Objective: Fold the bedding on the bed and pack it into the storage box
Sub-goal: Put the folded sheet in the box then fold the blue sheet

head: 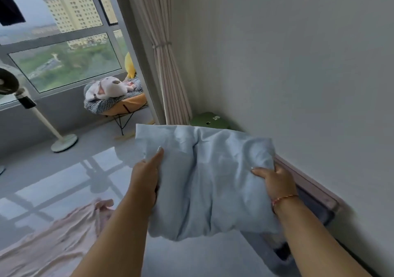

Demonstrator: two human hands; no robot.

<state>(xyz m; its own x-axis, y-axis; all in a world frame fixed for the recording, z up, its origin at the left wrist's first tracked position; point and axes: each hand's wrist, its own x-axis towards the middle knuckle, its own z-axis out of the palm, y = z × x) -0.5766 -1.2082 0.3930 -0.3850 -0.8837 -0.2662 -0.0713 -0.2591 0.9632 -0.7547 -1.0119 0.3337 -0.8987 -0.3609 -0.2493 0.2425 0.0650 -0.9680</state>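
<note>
Head view: folded blue bedding (204, 181) held up off the floor, gripped at its edges by left hand (147, 174) and right hand (275, 181), above the dark storage box (315, 204) by the wall (mostly hidden). Keep level, lower squarely, tuck corners inside.

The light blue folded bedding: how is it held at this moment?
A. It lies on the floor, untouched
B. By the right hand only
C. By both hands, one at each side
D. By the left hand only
C: the left hand and the right hand each grip one side of the light blue bedding, which is lifted in front of the person.
</note>
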